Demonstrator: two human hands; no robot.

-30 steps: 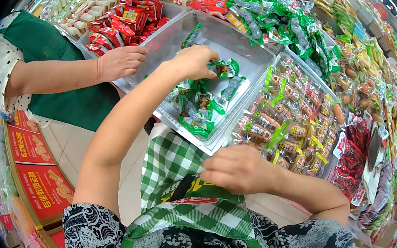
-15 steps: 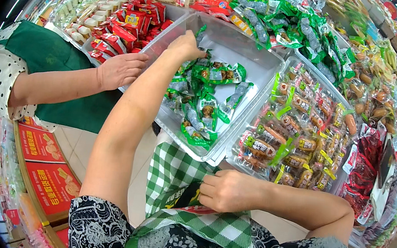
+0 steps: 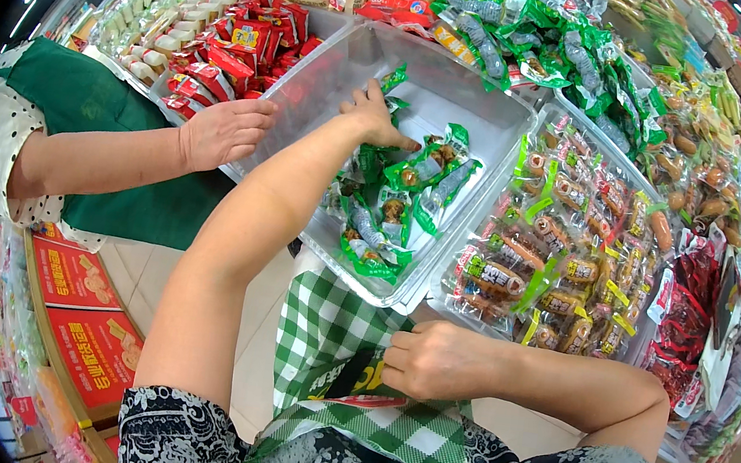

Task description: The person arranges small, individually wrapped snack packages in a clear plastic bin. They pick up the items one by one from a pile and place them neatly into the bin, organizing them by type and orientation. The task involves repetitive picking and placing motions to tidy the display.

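My left hand (image 3: 373,119) reaches into a clear plastic bin (image 3: 299,98), thumb and fingers spread over the small green packets (image 3: 394,208) of snack food lying in it. Some packets under the palm are hidden. My right hand (image 3: 433,360) is closed in a loose fist in front of my green-and-white checked apron (image 3: 319,327), just below the bin's near corner. Its fingertips are turned away, so whatever it may hold does not show.
Another person's hand (image 3: 227,131) hovers at the bin's left side. Right of the bin stands a tray of packaged sausages (image 3: 562,255). Red packets (image 3: 250,41) lie to the left, and a heap of green packets (image 3: 542,40) lies behind.
My left hand has moved right and slightly nearer within the bin, its fingers spreading wider. Packets around it have shifted to the right. My right hand stays almost in place.
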